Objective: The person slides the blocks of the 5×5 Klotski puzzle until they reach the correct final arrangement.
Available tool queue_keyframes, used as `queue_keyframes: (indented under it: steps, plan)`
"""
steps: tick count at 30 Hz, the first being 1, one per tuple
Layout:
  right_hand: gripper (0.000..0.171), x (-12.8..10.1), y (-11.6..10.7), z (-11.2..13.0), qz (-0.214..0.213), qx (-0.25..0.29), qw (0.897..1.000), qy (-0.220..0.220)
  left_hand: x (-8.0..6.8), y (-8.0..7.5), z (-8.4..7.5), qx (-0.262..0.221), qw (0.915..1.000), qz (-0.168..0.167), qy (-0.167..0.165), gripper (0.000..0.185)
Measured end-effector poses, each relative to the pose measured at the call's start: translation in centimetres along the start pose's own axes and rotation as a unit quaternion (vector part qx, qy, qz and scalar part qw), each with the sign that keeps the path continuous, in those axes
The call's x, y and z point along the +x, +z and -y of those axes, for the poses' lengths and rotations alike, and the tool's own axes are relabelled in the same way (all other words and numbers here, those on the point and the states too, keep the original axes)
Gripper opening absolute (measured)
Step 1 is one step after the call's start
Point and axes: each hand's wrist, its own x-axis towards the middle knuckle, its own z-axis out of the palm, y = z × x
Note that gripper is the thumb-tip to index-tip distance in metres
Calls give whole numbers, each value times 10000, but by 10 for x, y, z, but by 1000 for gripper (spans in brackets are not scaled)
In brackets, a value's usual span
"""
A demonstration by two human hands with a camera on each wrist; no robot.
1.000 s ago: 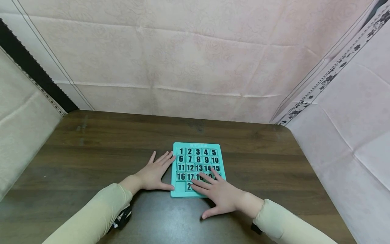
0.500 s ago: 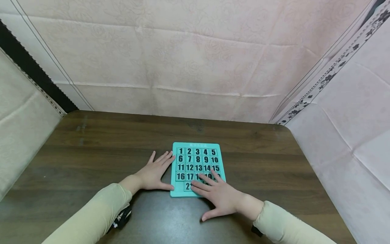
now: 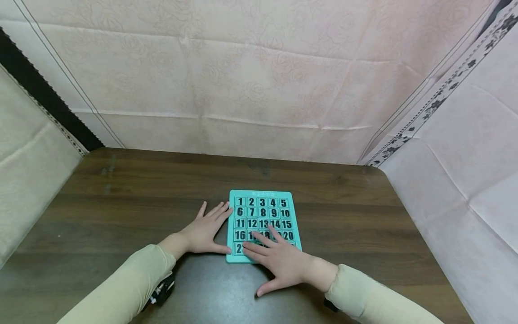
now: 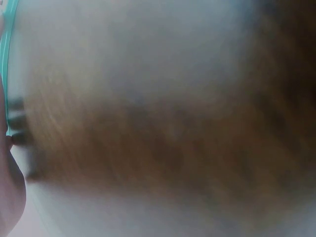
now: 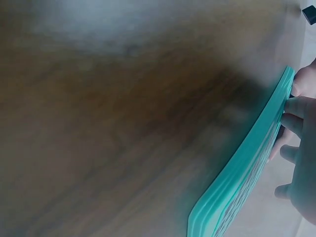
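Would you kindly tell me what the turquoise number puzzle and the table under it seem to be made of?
The number puzzle looks like moulded plastic: uniform turquoise colour, a smooth, thin, rounded frame, and flat tiles with printed black numbers. The table looks like dark wood or a wood-grain laminate, which of the two I cannot tell: long brown grain streaks run across it, and a soft sheen near the front edge suggests a smooth, sealed finish.

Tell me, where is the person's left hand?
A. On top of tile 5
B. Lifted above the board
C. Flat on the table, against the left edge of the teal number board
C: the left hand lies flat on the table against the teal number board's left edge.
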Motion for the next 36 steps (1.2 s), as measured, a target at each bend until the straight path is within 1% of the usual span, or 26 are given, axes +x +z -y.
queue_keyframes:
  steps: [6, 10, 15, 20, 24, 28, 33, 36]
  plan:
    - [89, 4, 0, 0, 34, -44, 10000, -29, 0, -1, -2, 19, 10000, 12, -6, 106]
    - [87, 1, -2, -2, -6, 78, 10000, -4, 0, -1, -1, 13, 10000, 22, -21, 106]
    - [87, -10, -2, -12, -18, 294, 9992, 259, 0, 0, -1, -3, 10000, 16, -40, 108]
    - [87, -26, -1, -20, -131, 487, 9975, 492, -1, 1, 0, 0, 10000, -32, -25, 108]
    - [86, -36, 2, -21, -164, 561, 9972, 457, -1, 1, -1, -36, 10000, -28, -8, 108]
    - [85, -42, 8, -19, -124, 522, 9979, 360, -1, 1, 0, -88, 10000, -5, -5, 109]
    - [84, -42, 13, -17, -193, 431, 9983, 332, -1, 1, 0, -7, 10000, 43, -67, 109]
    - [84, -40, 13, -16, -251, 353, 9985, 328, -1, 1, 0, 6, 10000, 4, -55, 109]
